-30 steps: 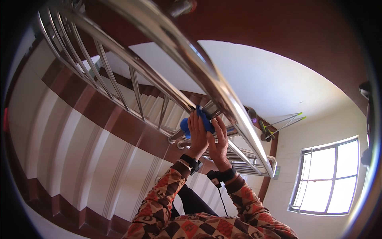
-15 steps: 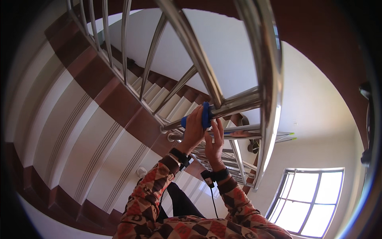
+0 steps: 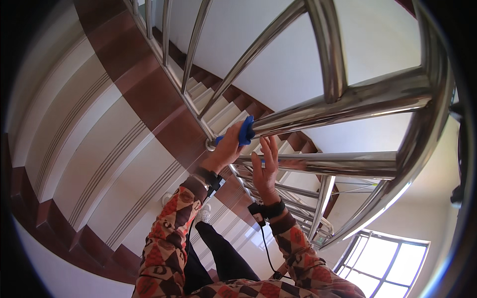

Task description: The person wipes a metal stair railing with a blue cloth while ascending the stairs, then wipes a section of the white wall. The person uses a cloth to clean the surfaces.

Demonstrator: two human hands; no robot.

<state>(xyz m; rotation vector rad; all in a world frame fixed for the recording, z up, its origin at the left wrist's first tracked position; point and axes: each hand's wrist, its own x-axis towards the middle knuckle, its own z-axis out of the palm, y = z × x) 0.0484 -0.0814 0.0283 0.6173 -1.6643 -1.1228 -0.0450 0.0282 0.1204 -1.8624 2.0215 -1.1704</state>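
Note:
My left hand (image 3: 227,149) is closed around a blue cloth (image 3: 246,131), wrapped about a shiny metal railing post (image 3: 348,107) close to its lower end. Just right of it, my right hand (image 3: 267,171) has its fingers stretched out and somewhat apart. The fingertips of that hand reach the underside of the same post, and nothing shows in its grasp. A second metal post (image 3: 348,164) runs behind the right hand. Both wrists wear black bands, and a cable hangs from the one on the right.
Pale stair steps (image 3: 107,149) with dark red-brown edging (image 3: 151,99) climb at the left. Beyond the railing's slanted bars (image 3: 263,42), another flight (image 3: 223,111) leads downward. A thick curved handrail (image 3: 422,134) stands at the right, near a bright window (image 3: 382,263).
My left hand and the blue cloth have slid along the post, away from the bar joint and toward its foot. The railing now appears larger, and my right hand has spread away from the cloth.

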